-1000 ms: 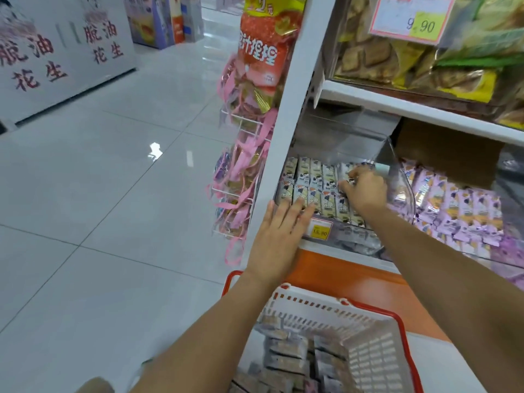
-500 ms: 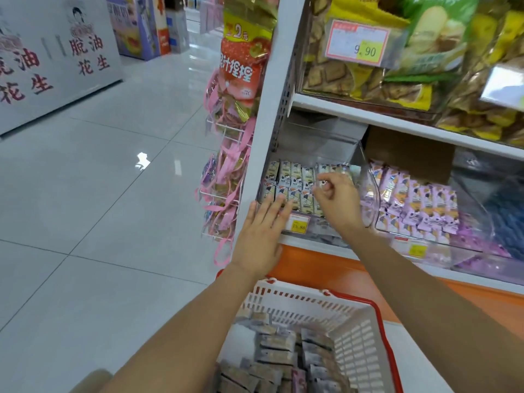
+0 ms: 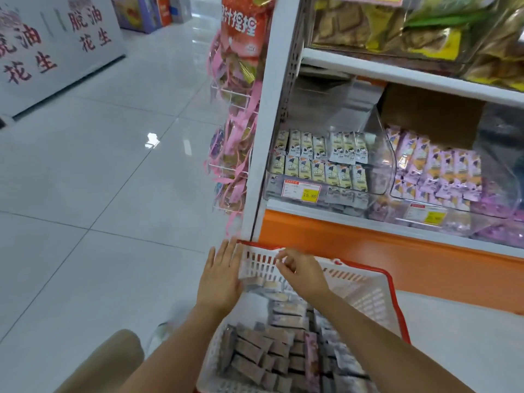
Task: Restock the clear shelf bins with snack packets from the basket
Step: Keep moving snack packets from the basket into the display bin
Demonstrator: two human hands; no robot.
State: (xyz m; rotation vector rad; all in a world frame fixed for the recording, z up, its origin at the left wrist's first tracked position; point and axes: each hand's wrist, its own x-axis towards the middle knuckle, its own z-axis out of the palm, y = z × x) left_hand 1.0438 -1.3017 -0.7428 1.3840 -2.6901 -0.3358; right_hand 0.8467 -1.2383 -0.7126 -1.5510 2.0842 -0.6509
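1. Head view: my left hand [image 3: 219,279] lies flat with its fingers straight, against the outer left wall of the white, red-rimmed basket [image 3: 365,275].
2. My right hand [image 3: 303,275] hovers over the basket's far end with its fingers curled. I cannot tell whether they pinch anything.
3. Snack packets [image 3: 255,355] fill the basket, and my right forearm [image 3: 382,336] hides some of them.
4. Higher up, the clear bin [image 3: 381,171] holds cream packets [image 3: 317,160] behind a price tag [image 3: 302,189]. Purple packets [image 3: 436,171] sit just to its right and pink hanging bags [image 3: 235,154] to its left.

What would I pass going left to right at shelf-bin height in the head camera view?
White cabinet with red characters → hanging pink packet rack → white shelf upright → cream snack packets → purple snack packets.
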